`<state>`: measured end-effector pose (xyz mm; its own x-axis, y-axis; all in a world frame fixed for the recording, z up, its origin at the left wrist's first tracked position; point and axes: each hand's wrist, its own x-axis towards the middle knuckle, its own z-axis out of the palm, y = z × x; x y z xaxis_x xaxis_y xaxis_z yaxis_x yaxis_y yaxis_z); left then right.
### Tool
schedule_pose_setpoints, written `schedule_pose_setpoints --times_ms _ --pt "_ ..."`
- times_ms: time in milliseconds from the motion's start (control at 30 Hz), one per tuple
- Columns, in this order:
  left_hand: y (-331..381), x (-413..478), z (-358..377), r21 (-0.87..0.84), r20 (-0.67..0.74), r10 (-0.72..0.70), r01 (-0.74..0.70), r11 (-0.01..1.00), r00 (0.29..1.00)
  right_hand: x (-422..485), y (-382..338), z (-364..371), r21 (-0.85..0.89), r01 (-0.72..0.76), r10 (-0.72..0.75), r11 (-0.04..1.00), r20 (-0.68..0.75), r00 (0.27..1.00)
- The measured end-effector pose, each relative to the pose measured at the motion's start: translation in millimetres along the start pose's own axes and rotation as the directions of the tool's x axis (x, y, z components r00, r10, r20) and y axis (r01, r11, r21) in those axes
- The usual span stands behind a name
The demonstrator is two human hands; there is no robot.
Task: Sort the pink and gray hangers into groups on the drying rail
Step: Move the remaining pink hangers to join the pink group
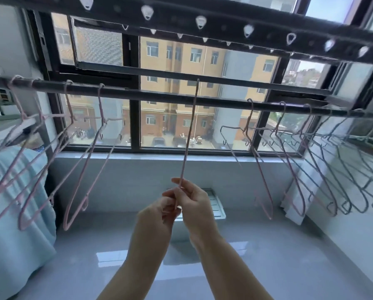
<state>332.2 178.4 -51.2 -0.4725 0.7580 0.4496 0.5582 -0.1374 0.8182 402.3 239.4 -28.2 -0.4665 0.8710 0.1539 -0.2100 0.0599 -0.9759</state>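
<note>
- Light blue cloth (12,202) hangs far left, behind the left pink hangers (81,180) on the drying rail (159,96).
- Centre: left hand (157,213) and right hand (194,204) both pinch the held hanger (189,131), pink, edge-on, at its lower end.
- Right pink hangers (260,176), then gray hangers (341,169), overlap tightly.

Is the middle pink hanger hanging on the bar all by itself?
No, it is held: the left hand and right hand pinch the bottom of the pink hanger. Whether its hook rests on the rail, cannot tell.

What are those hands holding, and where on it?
The left hand and right hand pinch a pink hanger at its bottom end.
</note>
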Motion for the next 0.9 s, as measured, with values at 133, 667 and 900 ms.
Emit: schedule_pose_setpoints --times_ms 133,667,900 --pt "13 -2 32 -0.026 0.068 0.029 -0.027 0.999 0.997 -5 -5 -35 -0.015 0.008 -0.009 1.0 -0.086 0.996" --pt "27 -7 74 -0.088 0.122 0.019 -0.009 0.996 0.992 -5 -8 -80 -0.065 -0.064 0.053 0.996 -0.155 0.987" --pt "24 -21 68 -0.047 0.202 0.014 -0.005 0.999 0.979 -7 -5 -80 -0.051 -0.087 0.079 0.995 -0.148 0.986"
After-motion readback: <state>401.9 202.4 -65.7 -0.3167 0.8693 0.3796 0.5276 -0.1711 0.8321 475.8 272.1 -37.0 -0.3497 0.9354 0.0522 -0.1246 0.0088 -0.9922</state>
